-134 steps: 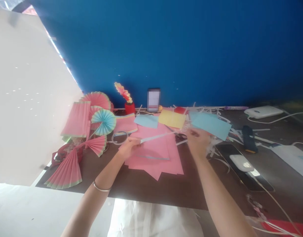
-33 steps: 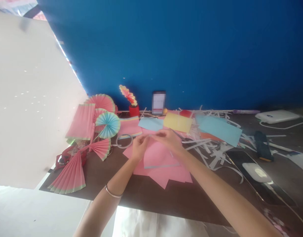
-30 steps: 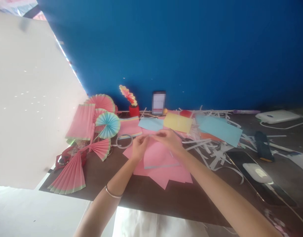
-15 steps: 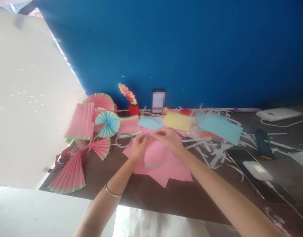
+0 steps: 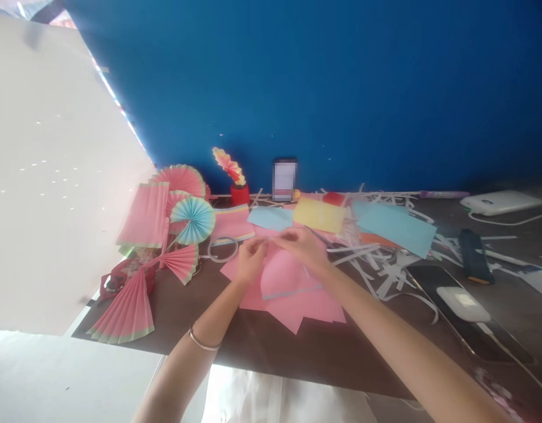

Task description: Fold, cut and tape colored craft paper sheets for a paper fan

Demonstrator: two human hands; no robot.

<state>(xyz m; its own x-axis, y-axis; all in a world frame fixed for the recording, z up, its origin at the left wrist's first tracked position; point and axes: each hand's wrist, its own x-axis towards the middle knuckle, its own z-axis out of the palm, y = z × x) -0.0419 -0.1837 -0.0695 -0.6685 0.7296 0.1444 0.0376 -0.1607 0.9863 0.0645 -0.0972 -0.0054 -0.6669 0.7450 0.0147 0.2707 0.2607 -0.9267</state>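
Observation:
Both hands meet above a pile of pink paper sheets (image 5: pixel 293 314) at the middle of the dark table. My left hand (image 5: pixel 252 258) pinches the top edge of a pink piece of paper (image 5: pixel 284 273) that has a grey-blue strip along its lower edge. Close beside it on the right, my right hand (image 5: pixel 300 247) is also closed at that same edge, thumb and fingers together. The paper bulges slightly below the fingers. What lies exactly between the fingertips is too small to make out.
Folded paper fans (image 5: pixel 193 220) stand at the left, beside a grey ring (image 5: pixel 222 249). Behind are a red pot (image 5: pixel 240 194), a propped phone (image 5: pixel 284 179), and yellow (image 5: pixel 319 215) and blue sheets (image 5: pixel 397 226). White strips (image 5: pixel 392 273) and a flat phone (image 5: pixel 465 311) lie right.
The whole view has shifted very slightly. Both hands keep their grip at the paper's top edge, with hardly any movement.

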